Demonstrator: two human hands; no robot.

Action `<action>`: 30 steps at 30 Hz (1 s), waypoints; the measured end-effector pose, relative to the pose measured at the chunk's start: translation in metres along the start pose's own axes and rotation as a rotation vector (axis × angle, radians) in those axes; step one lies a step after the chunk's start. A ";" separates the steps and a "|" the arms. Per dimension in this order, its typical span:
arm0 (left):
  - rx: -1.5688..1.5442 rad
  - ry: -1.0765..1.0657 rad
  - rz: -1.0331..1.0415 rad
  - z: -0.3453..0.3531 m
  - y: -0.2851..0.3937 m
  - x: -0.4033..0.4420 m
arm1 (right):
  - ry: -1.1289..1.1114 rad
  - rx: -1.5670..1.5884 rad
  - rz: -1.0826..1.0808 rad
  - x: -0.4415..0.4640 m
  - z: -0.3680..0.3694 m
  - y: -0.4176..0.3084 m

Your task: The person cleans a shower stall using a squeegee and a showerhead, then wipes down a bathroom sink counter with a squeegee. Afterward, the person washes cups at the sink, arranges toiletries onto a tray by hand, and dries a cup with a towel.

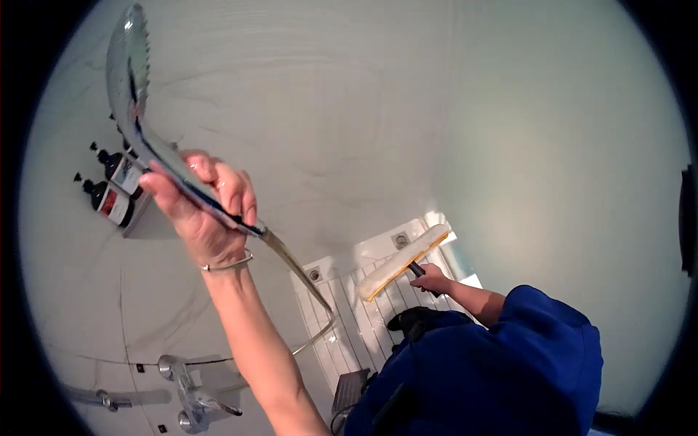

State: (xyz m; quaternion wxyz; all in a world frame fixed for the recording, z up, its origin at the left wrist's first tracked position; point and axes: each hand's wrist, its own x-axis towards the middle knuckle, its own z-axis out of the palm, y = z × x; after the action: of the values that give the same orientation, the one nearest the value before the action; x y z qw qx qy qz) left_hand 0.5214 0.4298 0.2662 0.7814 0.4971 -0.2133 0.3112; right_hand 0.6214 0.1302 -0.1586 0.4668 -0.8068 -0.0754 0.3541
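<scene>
A chrome shower head (128, 73) is raised at the upper left, its toothed rim turned toward the wall. My left hand (211, 200) is wrapped round its handle, and a thin bracelet circles the wrist. From the handle's lower end a metal hose (298, 280) hangs down and loops back toward the mixer tap. Lower and to the right, my right hand (432, 279) grips the dark handle of a window washer (403, 263), which has a long white fleece sleeve and a yellow edge. The washer is held above the slatted shower floor.
Dark pump bottles (113, 203) stand on a wall shelf at the left. A chrome mixer tap (190, 396) sits on the wall at lower left. The white slatted floor (342, 312) has a drain (401, 240). A frosted panel (560, 182) rises at the right.
</scene>
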 end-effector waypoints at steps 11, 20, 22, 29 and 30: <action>0.248 -0.164 -0.348 -0.007 -0.043 -0.032 | 0.367 0.078 0.205 -0.076 -0.015 0.091; 0.480 0.231 -0.504 -0.084 -0.061 -0.173 | 0.406 0.098 0.106 -0.053 -0.010 0.083; 0.381 0.329 -0.478 -0.110 -0.047 -0.175 | 0.359 -0.065 0.005 -0.029 -0.007 0.027; 0.351 0.617 -0.509 -0.101 -0.078 -0.210 | 0.155 -0.392 -0.362 0.036 0.084 -0.122; 0.392 0.650 -0.534 -0.099 -0.088 -0.210 | 0.065 -0.455 -0.389 0.037 0.098 -0.143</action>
State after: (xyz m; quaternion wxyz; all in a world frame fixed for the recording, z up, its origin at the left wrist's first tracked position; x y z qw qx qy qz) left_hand 0.4354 0.4345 0.0335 0.7519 0.5495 0.2409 0.2731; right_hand 0.6154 0.2943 -0.0927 0.3351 -0.8722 -0.2910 0.2059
